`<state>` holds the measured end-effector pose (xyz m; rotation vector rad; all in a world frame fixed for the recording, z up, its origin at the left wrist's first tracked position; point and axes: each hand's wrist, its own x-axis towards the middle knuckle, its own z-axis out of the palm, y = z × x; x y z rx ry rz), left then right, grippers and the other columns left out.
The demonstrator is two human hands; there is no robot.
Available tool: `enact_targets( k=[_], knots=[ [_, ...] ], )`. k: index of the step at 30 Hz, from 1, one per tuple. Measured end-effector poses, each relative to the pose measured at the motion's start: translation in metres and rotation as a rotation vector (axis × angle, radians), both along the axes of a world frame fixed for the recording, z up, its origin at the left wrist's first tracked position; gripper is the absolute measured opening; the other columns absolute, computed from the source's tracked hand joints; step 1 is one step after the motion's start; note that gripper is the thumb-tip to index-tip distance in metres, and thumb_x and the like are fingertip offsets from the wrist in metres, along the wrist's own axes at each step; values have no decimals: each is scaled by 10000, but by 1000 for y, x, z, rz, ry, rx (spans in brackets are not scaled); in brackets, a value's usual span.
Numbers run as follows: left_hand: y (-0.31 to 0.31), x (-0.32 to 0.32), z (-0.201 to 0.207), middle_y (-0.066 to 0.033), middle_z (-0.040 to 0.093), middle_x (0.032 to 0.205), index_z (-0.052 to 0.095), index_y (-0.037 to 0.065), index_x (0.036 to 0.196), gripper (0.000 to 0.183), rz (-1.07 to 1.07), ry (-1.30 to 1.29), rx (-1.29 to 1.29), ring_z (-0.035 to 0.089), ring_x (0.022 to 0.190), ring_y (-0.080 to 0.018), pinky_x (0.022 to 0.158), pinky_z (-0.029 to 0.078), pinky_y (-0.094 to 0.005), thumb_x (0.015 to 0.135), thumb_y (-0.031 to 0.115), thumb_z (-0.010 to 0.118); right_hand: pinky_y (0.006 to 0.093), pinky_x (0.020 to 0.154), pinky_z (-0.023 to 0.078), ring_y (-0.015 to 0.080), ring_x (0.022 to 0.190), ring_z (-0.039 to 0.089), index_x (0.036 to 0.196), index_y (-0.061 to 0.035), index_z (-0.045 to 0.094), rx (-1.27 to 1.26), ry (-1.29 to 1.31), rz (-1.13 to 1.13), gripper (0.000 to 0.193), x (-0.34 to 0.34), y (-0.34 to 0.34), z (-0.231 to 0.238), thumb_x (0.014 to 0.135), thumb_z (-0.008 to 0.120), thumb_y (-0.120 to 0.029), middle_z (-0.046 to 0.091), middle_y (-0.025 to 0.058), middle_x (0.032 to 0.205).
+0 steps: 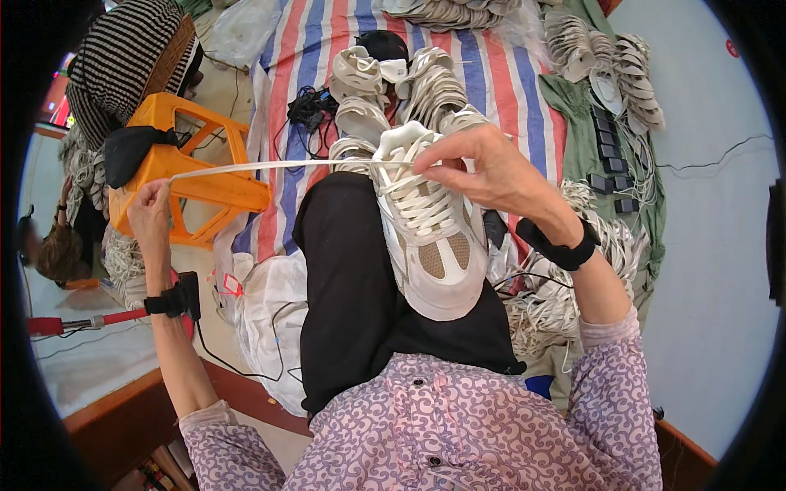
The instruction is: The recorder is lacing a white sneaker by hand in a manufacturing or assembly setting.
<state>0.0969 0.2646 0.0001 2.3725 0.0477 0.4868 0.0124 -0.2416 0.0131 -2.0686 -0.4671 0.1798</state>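
A white and beige sneaker (438,282) rests on my lap, its toe toward me and its laces crossed over the tongue. From its upper part a flat cream shoelace (270,165) stretches taut to the left. My left hand (151,219) is closed on the far end of that lace, out beside the orange stool. At the shoe's upper eyelets my right hand (483,168) pinches with thumb and forefinger, where the lace passes; the exact grip point is small. Both wrists wear black straps.
An orange plastic stool (155,172) with a black pouch (135,155) stands left. Stacked shoe uppers (434,90) lie ahead on a striped sheet (278,74). Bundles of laces (544,311) lie at right, near a row of black blocks (610,147). A black cable (246,374) hangs from my left wrist.
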Motion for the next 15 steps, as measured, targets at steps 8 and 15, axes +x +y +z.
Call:
enact_targets(
  k=[8,15],
  knots=[
    [-24,30,38,-87,686,1008,612,-50,1103,195,-150,252,-1109,657,777,-69,611,523,-141,959,81,615,463,632,480,355,700,671,854,-25,645,-575,-554,81,81,15,32,-8,784,612,-1,640,170,678],
    [-78,22,87,-219,629,1159,408,-135,1310,344,-449,271,-1484,696,924,-186,807,613,-221,987,-30,466,386,635,484,295,697,661,847,-4,590,-230,-276,-39,67,4,39,6,786,605,21,637,172,708]
  ],
)
